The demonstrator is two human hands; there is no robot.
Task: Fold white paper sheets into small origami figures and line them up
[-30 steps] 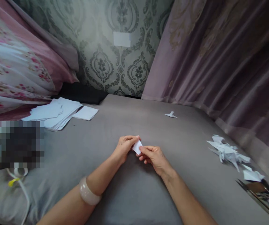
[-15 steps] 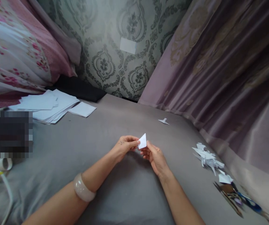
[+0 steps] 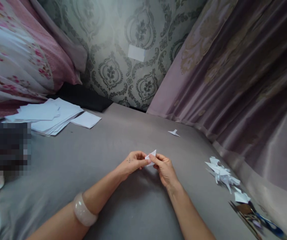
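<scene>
A small folded piece of white paper (image 3: 153, 154) is held between both hands above the grey sheet (image 3: 123, 130). My left hand (image 3: 134, 162) pinches its left side between thumb and fingers. On the other side, my right hand (image 3: 164, 165) grips it too, its thumb lying across the front face. One pointed corner sticks up between the hands; the thumbs and fingers cover much of the rest. Beyond the hands, a small folded paper figure (image 3: 174, 133) lies by itself on the sheet.
Stacked white paper (image 3: 48, 120) and smaller sheets (image 3: 87, 119) lie at the back left, before a black flat item (image 3: 83, 96). To the right are a heap of folded paper pieces (image 3: 221, 171) and blue-handled scissors (image 3: 271, 225). A curtain (image 3: 208, 83) hangs along the right.
My right thumb has moved from the paper's right edge onto its front, and the right hand is closer to the left. Less of the paper shows. The view has shifted slightly.
</scene>
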